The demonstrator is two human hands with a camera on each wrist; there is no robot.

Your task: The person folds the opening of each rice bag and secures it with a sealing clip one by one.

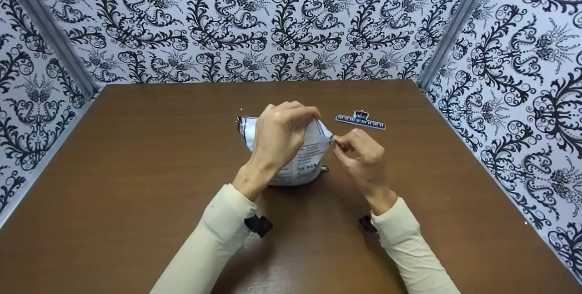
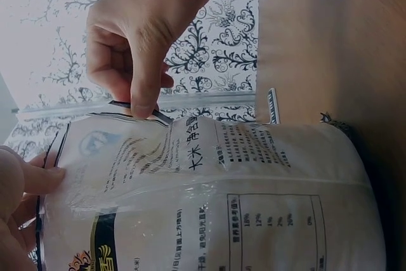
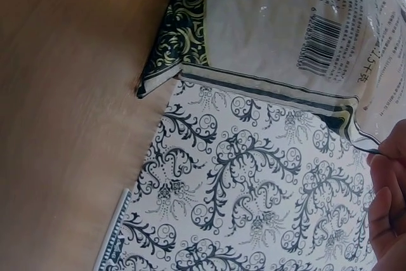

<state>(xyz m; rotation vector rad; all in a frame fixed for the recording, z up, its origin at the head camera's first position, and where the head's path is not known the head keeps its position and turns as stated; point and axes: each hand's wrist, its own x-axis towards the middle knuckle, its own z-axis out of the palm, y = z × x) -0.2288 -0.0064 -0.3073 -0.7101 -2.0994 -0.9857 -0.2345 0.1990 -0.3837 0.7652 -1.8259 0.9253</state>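
Observation:
A white plastic bag of rice with printed text stands upright on the brown table. My left hand pinches the bag's top edge near its middle; in the left wrist view the thumb of that left hand lies against the film. With thumb and index finger, my right hand grips the top right corner, drawing it out to a point. The left wrist view shows this right hand on the bag's edge. A barcode and a dark, gold-patterned side show on the rice bag in the right wrist view.
Behind the bag to the right lies a flat piano-key-patterned strip with a crown-shaped piece on top. Tiny white specks dot the table. Patterned black-and-white walls enclose its back and sides.

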